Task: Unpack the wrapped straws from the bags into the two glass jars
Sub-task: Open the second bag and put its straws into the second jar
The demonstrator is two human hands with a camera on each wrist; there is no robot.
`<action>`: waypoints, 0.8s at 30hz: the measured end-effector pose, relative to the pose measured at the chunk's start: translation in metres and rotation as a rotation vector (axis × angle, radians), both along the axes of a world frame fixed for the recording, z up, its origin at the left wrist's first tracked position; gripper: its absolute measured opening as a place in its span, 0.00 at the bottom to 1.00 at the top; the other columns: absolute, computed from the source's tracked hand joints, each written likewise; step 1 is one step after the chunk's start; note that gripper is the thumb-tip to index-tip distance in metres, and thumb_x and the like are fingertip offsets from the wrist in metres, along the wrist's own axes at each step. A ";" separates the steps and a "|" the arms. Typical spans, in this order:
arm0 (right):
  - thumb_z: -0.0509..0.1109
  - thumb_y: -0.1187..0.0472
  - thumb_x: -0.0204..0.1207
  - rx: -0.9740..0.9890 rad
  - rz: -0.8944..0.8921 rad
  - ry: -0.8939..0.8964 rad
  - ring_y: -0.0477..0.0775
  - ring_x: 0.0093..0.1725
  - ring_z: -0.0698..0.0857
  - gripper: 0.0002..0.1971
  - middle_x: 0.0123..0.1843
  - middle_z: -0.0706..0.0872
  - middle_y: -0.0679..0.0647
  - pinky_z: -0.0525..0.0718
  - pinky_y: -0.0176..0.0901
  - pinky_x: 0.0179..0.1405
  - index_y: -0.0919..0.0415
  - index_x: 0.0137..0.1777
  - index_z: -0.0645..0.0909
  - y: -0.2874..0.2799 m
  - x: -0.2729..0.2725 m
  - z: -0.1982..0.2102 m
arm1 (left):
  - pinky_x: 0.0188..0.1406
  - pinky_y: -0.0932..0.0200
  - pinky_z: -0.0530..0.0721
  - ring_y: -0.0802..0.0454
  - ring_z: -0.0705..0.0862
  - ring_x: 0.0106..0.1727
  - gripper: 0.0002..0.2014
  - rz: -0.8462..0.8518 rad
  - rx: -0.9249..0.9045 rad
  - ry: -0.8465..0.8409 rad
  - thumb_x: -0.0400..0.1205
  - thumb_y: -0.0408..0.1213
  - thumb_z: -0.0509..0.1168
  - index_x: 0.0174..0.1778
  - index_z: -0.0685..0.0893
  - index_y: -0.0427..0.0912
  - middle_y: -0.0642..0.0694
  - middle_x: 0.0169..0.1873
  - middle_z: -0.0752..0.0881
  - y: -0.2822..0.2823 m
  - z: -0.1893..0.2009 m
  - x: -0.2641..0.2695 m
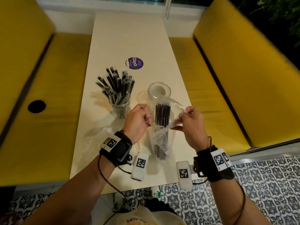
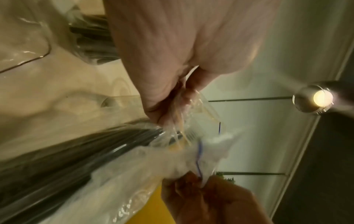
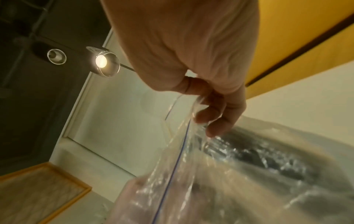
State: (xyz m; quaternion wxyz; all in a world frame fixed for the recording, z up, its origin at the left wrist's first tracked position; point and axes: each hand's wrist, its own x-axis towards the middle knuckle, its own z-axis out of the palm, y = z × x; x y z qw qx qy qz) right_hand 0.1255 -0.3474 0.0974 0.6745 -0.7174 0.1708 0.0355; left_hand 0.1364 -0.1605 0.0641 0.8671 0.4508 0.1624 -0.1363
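Observation:
A clear zip bag [image 1: 162, 132] full of black wrapped straws [image 1: 162, 114] hangs between my two hands above the table's near half. My left hand [image 1: 138, 120] pinches the left side of the bag's mouth. The right hand [image 1: 190, 120] pinches the opposite side, and the mouth is pulled apart. Just behind the bag stands an empty glass jar [image 1: 159, 91]. To its left a second glass jar [image 1: 120, 108] holds several wrapped black straws [image 1: 116, 85], fanned upward. In the wrist views the bag [image 2: 172, 159] [image 3: 191, 174] shows its blue zip line.
The narrow cream table [image 1: 129, 46] has a round purple sticker [image 1: 135, 63] beyond the jars. A crumpled clear bag [image 1: 103, 140] lies by my left wrist. Yellow bench seats [image 1: 40, 95] flank both sides, with a patterned tile floor [image 1: 243, 192] at the near right.

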 end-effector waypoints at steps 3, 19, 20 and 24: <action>0.51 0.78 0.82 0.053 -0.042 0.056 0.50 0.30 0.76 0.14 0.39 0.74 0.55 0.80 0.42 0.23 0.59 0.53 0.68 0.009 -0.001 -0.002 | 0.33 0.58 0.70 0.53 0.69 0.31 0.10 -0.056 0.155 -0.027 0.94 0.30 0.56 0.50 0.80 0.42 0.49 0.31 0.71 -0.010 0.005 -0.001; 0.74 0.57 0.86 -0.204 0.024 -0.183 0.47 0.23 0.71 0.09 0.23 0.76 0.42 0.72 0.40 0.23 0.64 0.53 0.83 -0.009 -0.002 0.012 | 0.44 0.52 0.74 0.55 0.65 0.25 0.34 -0.401 0.618 0.030 0.80 0.74 0.66 0.64 0.89 0.47 0.57 0.22 0.66 0.011 0.005 -0.001; 0.73 0.57 0.87 -0.239 0.005 -0.229 0.47 0.27 0.72 0.09 0.27 0.78 0.43 0.74 0.42 0.28 0.64 0.53 0.83 -0.009 -0.001 0.010 | 0.47 0.53 0.77 0.56 0.69 0.28 0.35 -0.383 0.649 0.017 0.82 0.72 0.66 0.68 0.89 0.45 0.57 0.24 0.69 0.010 0.005 -0.001; 0.64 0.50 0.91 -0.381 0.055 -0.253 0.48 0.49 0.82 0.08 0.50 0.83 0.47 0.87 0.60 0.53 0.53 0.59 0.76 -0.007 0.000 -0.010 | 0.52 0.50 0.94 0.55 0.90 0.55 0.24 -0.357 0.532 -0.031 0.89 0.60 0.65 0.71 0.90 0.47 0.55 0.55 0.92 0.003 0.008 -0.005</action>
